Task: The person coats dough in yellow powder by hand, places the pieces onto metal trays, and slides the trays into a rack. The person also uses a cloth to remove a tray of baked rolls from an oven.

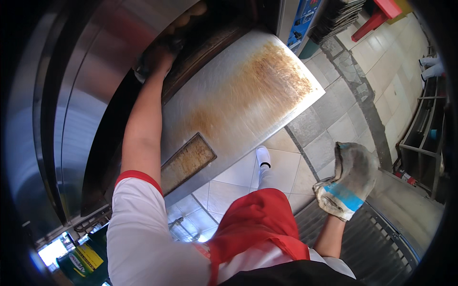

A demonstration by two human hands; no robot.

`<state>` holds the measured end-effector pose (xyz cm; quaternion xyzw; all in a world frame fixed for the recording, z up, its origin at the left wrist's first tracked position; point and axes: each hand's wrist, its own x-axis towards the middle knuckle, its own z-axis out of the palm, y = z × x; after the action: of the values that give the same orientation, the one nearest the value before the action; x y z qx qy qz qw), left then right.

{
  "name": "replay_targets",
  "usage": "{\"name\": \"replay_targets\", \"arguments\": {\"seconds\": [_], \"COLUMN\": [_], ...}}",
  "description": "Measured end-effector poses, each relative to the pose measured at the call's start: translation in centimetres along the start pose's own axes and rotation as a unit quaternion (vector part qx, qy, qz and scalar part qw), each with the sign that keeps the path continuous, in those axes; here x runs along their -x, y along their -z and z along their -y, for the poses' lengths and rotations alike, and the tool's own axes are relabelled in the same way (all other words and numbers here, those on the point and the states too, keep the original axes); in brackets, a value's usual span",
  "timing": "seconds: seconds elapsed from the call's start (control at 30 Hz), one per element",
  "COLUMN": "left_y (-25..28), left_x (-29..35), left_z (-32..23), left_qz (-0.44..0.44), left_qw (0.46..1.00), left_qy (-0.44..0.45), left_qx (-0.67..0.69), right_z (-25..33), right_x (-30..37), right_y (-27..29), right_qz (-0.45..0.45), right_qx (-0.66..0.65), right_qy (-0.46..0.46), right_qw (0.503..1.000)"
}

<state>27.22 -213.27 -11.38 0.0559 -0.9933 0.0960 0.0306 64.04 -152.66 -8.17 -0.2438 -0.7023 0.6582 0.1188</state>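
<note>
**Gloved hand low, bare arm up into the oven mouth**

Nearest, a red apron (257,224) lies bunched over a white shirt with a red-trimmed sleeve (138,224). At lower right the right hand (346,183) wears a worn, grey, stained cloth mitt with a blue band; it hangs over a dark ribbed metal rack (367,238), and the thick fabric hides the fingers, so how they are set cannot be told. It grips nothing visible.

Below, pale square floor tiles (286,167) with dark grout spread out, one white shoe (263,156) standing on them.

The oven door (248,95) lies open between the body and the chamber, a broad flat sheet of brushed steel, burnt brown and orange in streaks, with a small scorched rectangular window (187,162) near its hinge. The bare left arm passes along its left edge and rises to the left hand (160,55), at the dark oven opening (210,40) beside the curved, shiny steel housing (81,95). The hand is in shadow; its fingers seem curled at the upper rim, but whether they clamp something cannot be told.

Farther off, a blue control panel (303,19), stacked dark trays (336,16), a red stool (379,14) and a grey shelf frame (424,138) stand at the right.
</note>
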Motion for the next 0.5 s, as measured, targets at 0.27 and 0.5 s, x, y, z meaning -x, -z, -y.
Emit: {"name": "replay_targets", "arguments": {"seconds": [0.27, 0.5], "left_y": [1.9, 4.7], "left_x": [18.6, 33.4], "left_z": [8.2, 11.0], "left_qz": [0.063, 0.041], "left_qw": [0.987, 0.992], "left_qy": [0.092, 0.003], "left_qx": [0.114, 0.121], "right_z": [1.9, 3.0], "right_x": [5.9, 14.3], "right_y": [3.0, 7.8], "right_qz": [0.062, 0.129], "right_qx": [0.055, 0.133], "right_qy": [0.056, 0.111], "right_qw": [0.995, 0.976]}}
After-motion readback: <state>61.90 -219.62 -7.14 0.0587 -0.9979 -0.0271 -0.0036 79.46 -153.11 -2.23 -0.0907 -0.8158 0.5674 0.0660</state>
